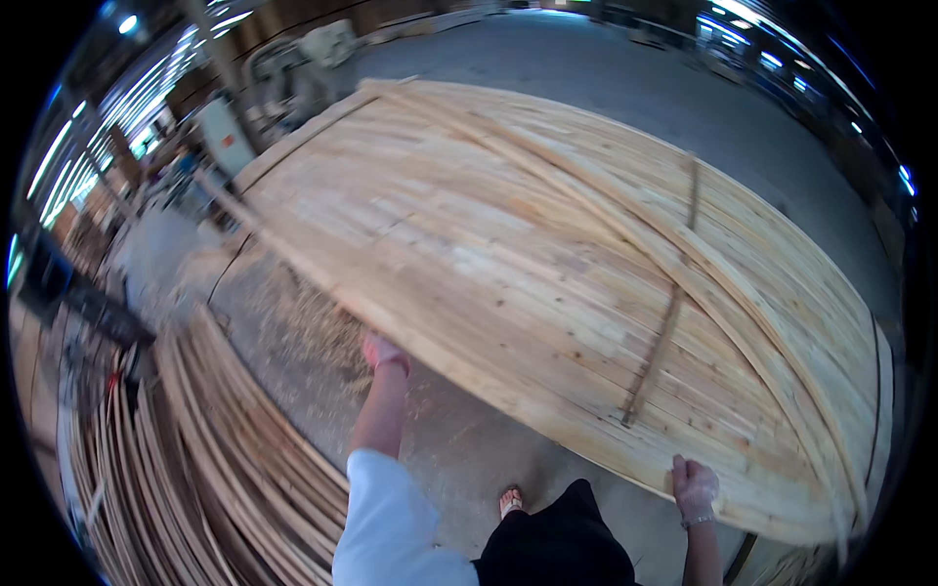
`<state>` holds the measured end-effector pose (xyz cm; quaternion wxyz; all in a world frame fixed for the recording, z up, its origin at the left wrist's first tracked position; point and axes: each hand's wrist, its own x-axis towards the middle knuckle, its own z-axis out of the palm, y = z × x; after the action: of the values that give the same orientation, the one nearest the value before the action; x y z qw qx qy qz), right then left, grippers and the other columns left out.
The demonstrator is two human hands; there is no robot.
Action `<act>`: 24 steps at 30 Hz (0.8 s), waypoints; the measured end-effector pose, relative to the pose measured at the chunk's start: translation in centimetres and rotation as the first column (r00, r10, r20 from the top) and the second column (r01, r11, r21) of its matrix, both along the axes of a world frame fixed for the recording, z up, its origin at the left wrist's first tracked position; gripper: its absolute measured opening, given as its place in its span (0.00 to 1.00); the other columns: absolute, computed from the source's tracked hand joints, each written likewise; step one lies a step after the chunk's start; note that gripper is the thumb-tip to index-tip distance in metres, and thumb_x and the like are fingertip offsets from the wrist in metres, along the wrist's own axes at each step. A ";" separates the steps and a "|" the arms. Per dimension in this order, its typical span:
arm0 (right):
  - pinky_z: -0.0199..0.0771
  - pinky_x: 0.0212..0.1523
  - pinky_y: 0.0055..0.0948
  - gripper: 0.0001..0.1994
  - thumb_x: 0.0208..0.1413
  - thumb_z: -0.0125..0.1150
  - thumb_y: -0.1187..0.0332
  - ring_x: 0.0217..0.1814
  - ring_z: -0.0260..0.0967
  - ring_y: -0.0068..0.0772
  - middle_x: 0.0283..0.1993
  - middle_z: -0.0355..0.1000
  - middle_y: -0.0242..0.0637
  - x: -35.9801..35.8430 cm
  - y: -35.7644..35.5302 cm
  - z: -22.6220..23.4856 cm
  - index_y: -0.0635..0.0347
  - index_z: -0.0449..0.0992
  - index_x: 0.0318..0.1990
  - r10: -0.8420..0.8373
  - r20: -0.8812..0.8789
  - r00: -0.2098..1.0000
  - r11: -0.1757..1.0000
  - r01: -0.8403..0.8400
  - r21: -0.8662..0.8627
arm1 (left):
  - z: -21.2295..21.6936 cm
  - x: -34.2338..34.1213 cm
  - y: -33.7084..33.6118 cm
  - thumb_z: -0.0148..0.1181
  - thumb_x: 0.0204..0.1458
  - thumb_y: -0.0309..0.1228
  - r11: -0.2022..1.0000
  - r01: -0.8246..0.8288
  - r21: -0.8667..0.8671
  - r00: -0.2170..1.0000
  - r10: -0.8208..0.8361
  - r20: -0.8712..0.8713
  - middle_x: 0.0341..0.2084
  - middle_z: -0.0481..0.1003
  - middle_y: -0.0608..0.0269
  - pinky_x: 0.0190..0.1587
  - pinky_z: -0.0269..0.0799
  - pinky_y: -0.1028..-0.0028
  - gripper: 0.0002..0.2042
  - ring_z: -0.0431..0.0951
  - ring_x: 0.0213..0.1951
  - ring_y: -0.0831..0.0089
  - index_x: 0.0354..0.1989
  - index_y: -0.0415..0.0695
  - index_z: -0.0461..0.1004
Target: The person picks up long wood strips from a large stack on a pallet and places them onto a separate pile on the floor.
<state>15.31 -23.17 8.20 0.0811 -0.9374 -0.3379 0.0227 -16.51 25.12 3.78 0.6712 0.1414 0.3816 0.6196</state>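
A long pale wooden strip runs along the near edge of a broad tabletop-like layer of boards, its far left end sticking out past them. My left hand is closed on this strip from the near side, its fingertips partly hidden by the wood. Over the near right edge of the boards, my right hand is closed in a fist; what lies inside it cannot be made out. Two long, thin strips lie across the top of the boards, and a short dark stick crosses beneath them.
Many loose long strips lie in a pile at my lower left. Wood shavings cover the floor beside the boards. A pale machine cabinet and a post stand at the far left. Grey floor stretches behind.
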 end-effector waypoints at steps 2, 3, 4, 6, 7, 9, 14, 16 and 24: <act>0.68 0.31 0.46 0.21 0.56 0.49 0.48 0.29 0.71 0.50 0.23 0.72 0.47 -1.7 3.4 -0.3 0.54 0.76 0.23 0.074 -0.043 0.996 0.997 -0.074 -0.003 | -5.8 -1.2 -1.6 0.43 0.60 0.43 0.966 0.249 0.064 0.953 -0.256 0.160 0.60 0.62 0.54 0.63 0.59 0.60 0.26 0.62 0.60 0.57 0.62 0.41 0.57; 0.69 0.31 0.45 0.21 0.56 0.49 0.48 0.29 0.72 0.49 0.24 0.73 0.47 -2.6 5.2 0.0 0.54 0.78 0.26 0.069 -0.102 0.992 0.994 -0.076 -0.072 | -6.9 1.1 -4.9 0.41 0.61 0.41 0.904 0.423 -0.056 0.888 -0.401 0.227 0.59 0.63 0.55 0.62 0.62 0.61 0.24 0.64 0.59 0.57 0.62 0.41 0.57; 0.71 0.32 0.44 0.21 0.56 0.49 0.47 0.30 0.73 0.48 0.25 0.74 0.46 -3.7 7.1 -0.1 0.53 0.79 0.28 0.127 -0.158 0.979 0.991 -0.132 -0.021 | -10.4 1.7 -7.3 0.43 0.61 0.40 0.893 0.410 -0.187 0.912 -0.402 0.081 0.56 0.67 0.56 0.59 0.64 0.64 0.23 0.66 0.58 0.60 0.61 0.41 0.59; 0.73 0.35 0.42 0.21 0.57 0.48 0.47 0.33 0.74 0.46 0.28 0.75 0.46 -5.4 10.5 -0.6 0.52 0.80 0.34 0.215 -0.298 0.930 0.976 -0.215 0.034 | -11.4 5.3 -15.4 0.46 0.60 0.37 0.537 0.805 -0.252 0.550 -0.835 -0.020 0.49 0.71 0.58 0.54 0.68 0.64 0.19 0.70 0.51 0.63 0.55 0.40 0.65; 0.74 0.38 0.41 0.21 0.57 0.48 0.46 0.35 0.75 0.45 0.30 0.76 0.45 -6.3 12.1 -0.1 0.52 0.80 0.37 0.248 -0.371 0.895 0.967 -0.252 0.041 | -11.2 7.0 -19.3 0.47 0.59 0.36 0.279 0.924 -0.261 0.259 -0.960 -0.108 0.45 0.73 0.58 0.51 0.69 0.64 0.17 0.72 0.48 0.65 0.52 0.39 0.67; 0.73 0.41 0.40 0.22 0.57 0.47 0.46 0.40 0.74 0.46 0.35 0.76 0.46 -7.9 14.3 0.5 0.52 0.77 0.43 0.393 -0.453 0.800 0.916 -0.383 0.116 | -9.0 9.3 -26.4 0.49 0.58 0.34 0.000 0.981 -0.194 0.052 -0.963 0.265 0.39 0.75 0.59 0.45 0.73 0.61 0.13 0.76 0.41 0.64 0.45 0.39 0.71; 0.67 0.52 0.43 0.24 0.55 0.48 0.46 0.49 0.70 0.48 0.46 0.73 0.46 -11.3 16.3 -1.0 0.53 0.71 0.51 0.621 -0.322 0.715 0.784 -0.568 0.250 | -9.2 11.4 -27.5 0.53 0.56 0.36 -0.262 0.965 0.003 -0.209 -0.778 -0.593 0.46 0.71 0.56 0.41 0.75 0.66 0.18 0.73 0.46 0.64 0.52 0.40 0.67; 0.67 0.52 0.43 0.24 0.54 0.50 0.46 0.49 0.70 0.49 0.45 0.73 0.46 -10.9 15.5 -2.5 0.53 0.71 0.50 0.644 -0.170 0.746 0.761 -0.599 0.249 | -10.1 10.2 -24.3 0.54 0.56 0.36 -0.369 0.927 0.066 -0.106 -0.428 -0.897 0.49 0.69 0.55 0.39 0.76 0.68 0.21 0.72 0.48 0.63 0.55 0.40 0.65; 0.67 0.49 0.42 0.22 0.53 0.50 0.45 0.44 0.71 0.44 0.37 0.74 0.41 -1.1 -1.7 -4.5 0.53 0.76 0.41 0.170 -0.254 0.952 0.974 -0.202 -0.107 | -8.7 0.4 -13.4 0.55 0.57 0.40 0.361 0.809 -0.464 0.301 -0.932 -0.201 0.27 0.75 0.65 0.24 0.72 0.78 0.11 0.69 0.21 0.78 0.42 0.49 0.69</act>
<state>14.20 -24.87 3.74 0.0576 -0.8948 -0.4100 0.1671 -16.12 11.73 -4.93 0.8074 0.3660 0.4610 0.0402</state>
